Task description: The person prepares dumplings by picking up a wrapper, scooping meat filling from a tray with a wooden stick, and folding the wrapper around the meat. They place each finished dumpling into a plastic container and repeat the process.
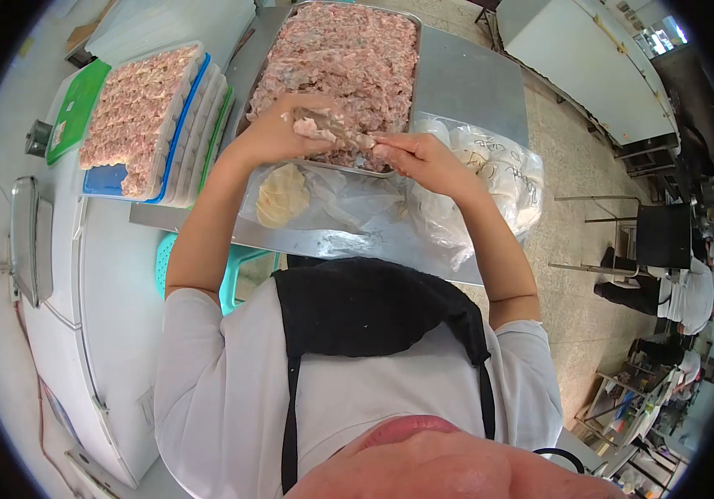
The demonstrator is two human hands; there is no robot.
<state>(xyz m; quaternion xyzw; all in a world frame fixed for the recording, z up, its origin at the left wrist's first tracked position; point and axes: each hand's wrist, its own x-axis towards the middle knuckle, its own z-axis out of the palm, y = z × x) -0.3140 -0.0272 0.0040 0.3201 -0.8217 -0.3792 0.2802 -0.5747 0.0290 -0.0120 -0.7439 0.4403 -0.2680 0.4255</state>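
A deep metal tray (417, 62) heaped with pink minced meat (336, 54) lies in front of me. Over its near edge, my left hand (286, 133) is curled around a lump of minced meat (313, 129); whether a wrapper lies under it I cannot tell. Beside it, my right hand (427, 162) has thumb and fingers pinched together, with meat smeared at the tips; what they grip is too small to make out. Below my left hand, pale yellowish round wrappers (282, 197) rest on clear plastic.
Stacked plastic trays (195, 137), the top one filled with rows of meat portions (142, 108), stand at left. Bagged white packs (498, 170) lie right on the metal table (473, 79). A turquoise stool (236, 270) is below the table. People work farther right, near a black chair (663, 235).
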